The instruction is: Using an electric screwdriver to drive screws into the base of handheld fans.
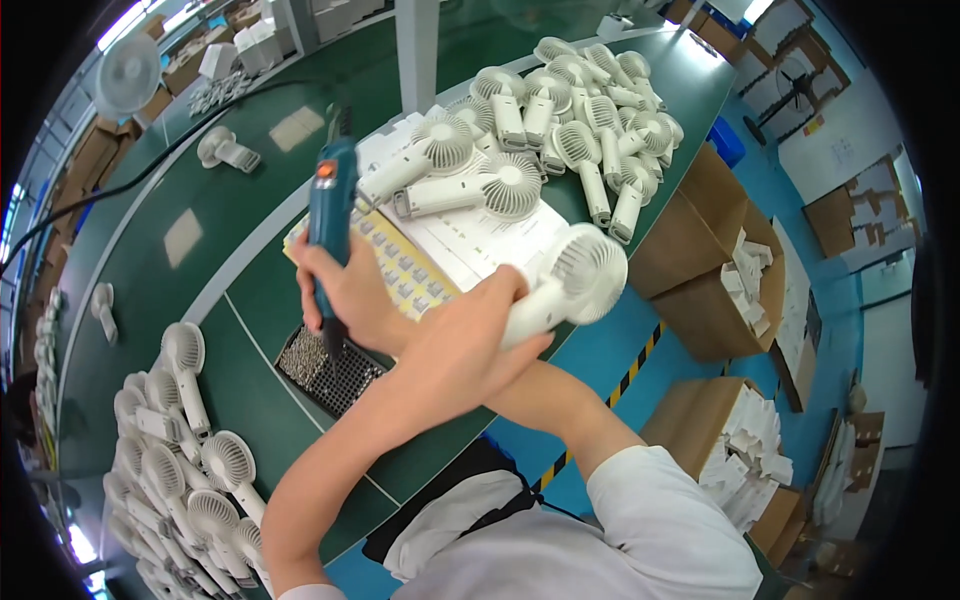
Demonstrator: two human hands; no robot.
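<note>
My forearms cross, the left over the right. My left hand (465, 335) is wrapped round the handle of a white handheld fan (588, 272), its round grille tilted up to the right. My right hand (352, 290) reaches out to the left beneath it and grips a teal electric screwdriver (330, 205) with an orange button. Its tip points down over a black screw tray (345, 400), which has loose screws on one side and a grid of holes on the other. Whether a screw sits on the tip is too small to tell.
Finished-looking white fans lie in a pile (570, 100) at the far right and another (175, 490) at the near left. A yellow sheet of small parts (405, 265) and white paper (510, 240) lie mid-table. Cardboard boxes (690, 250) stand right. A black cable (130, 185) crosses far left.
</note>
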